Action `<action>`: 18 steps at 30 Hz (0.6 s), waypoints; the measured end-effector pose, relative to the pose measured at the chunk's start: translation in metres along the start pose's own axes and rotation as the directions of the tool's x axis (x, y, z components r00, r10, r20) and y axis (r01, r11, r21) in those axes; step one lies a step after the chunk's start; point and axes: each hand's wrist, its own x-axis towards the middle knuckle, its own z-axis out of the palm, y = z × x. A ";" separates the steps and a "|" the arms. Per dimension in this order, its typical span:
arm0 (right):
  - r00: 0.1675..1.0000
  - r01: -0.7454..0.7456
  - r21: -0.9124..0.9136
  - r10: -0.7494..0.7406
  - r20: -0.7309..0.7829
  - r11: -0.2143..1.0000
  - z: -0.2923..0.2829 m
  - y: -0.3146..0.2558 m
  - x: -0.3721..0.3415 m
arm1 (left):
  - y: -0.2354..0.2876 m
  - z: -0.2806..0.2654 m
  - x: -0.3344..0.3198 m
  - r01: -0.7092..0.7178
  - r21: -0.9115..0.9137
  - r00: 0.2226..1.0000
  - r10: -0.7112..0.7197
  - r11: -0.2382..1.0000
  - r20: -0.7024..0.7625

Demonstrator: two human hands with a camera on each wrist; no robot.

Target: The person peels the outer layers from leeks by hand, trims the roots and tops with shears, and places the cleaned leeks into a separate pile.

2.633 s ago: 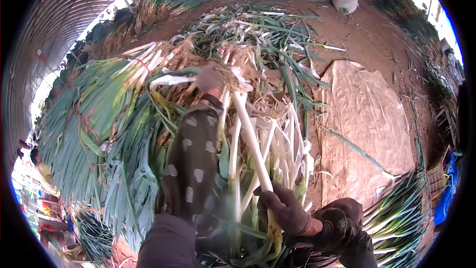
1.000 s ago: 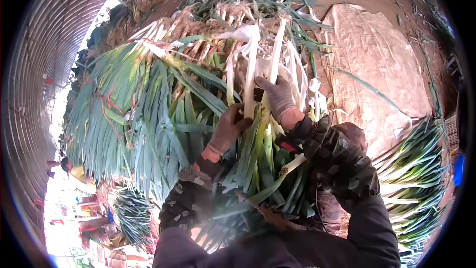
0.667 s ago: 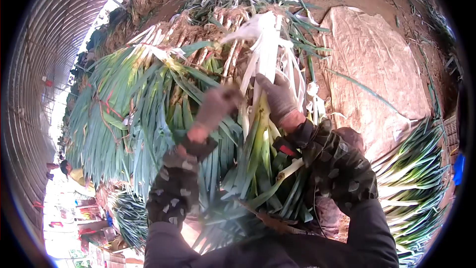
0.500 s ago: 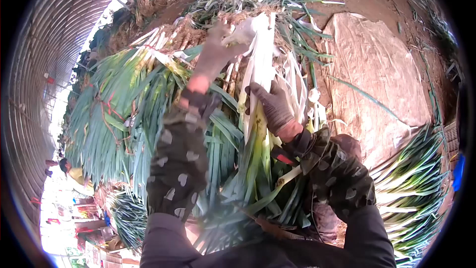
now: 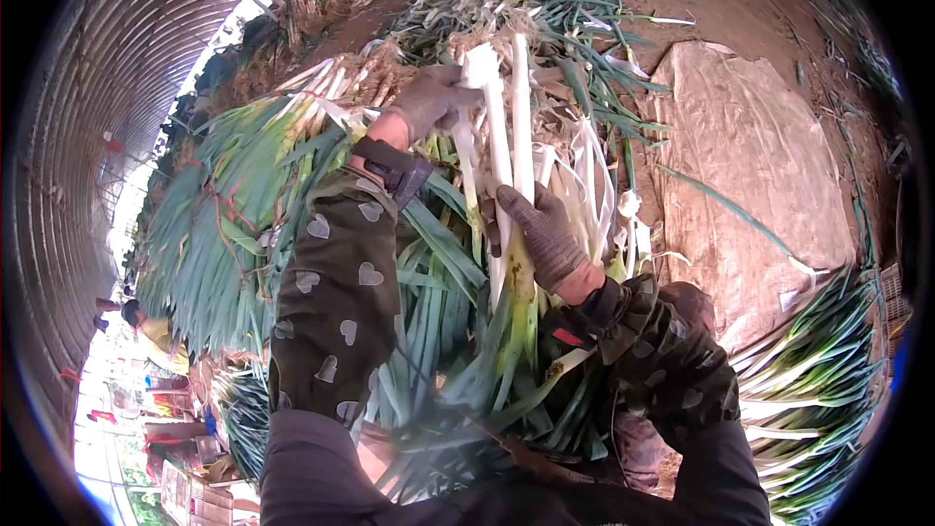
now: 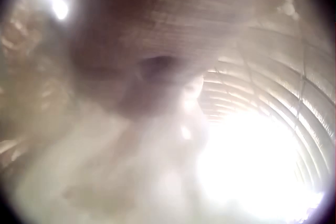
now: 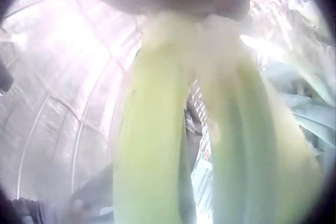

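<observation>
Leek stalks, two together, in the upper middle of the frame, long axes running nearly up and down, pale root ends toward the top, green leaves trailing to the lower middle. Gripped low, just right of the frame's middle, by the right hand, gloved, thumb laid across the front near the change from white to green.

Most telling relation, as a judgement: root ends just to the right of the left hand, higher in the frame and nearer to those ends than the right hand. Left hand gloved too, curled and turned rightward, with a pale strip just below; left wrist view badly blurred, so impossible to tell whether pinching that strip, touching the stalk or holding nothing.

Large pile of leeks across the left of the frame; brown sheet at right. No readable brand, label or writing anywhere; only pale heart shapes on the dark left sleeve, and a small red patch at the right wrist.
</observation>
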 end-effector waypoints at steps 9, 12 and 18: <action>0.991 0.085 -0.059 -0.077 0.114 0.995 0.016 -0.024 -0.035 | 0.068 -0.236 -0.017 -0.309 -0.004 0.564 0.180 0.951 -0.806; 0.990 0.090 -0.033 -0.086 0.114 0.995 0.008 -0.017 -0.020 | 0.043 -0.237 -0.019 0.040 0.652 0.903 0.252 0.757 -0.348; 0.984 0.103 -0.005 -0.101 0.148 0.995 0.012 -0.010 -0.015 | -0.019 -0.056 -0.041 -0.200 0.568 0.980 0.172 0.798 0.103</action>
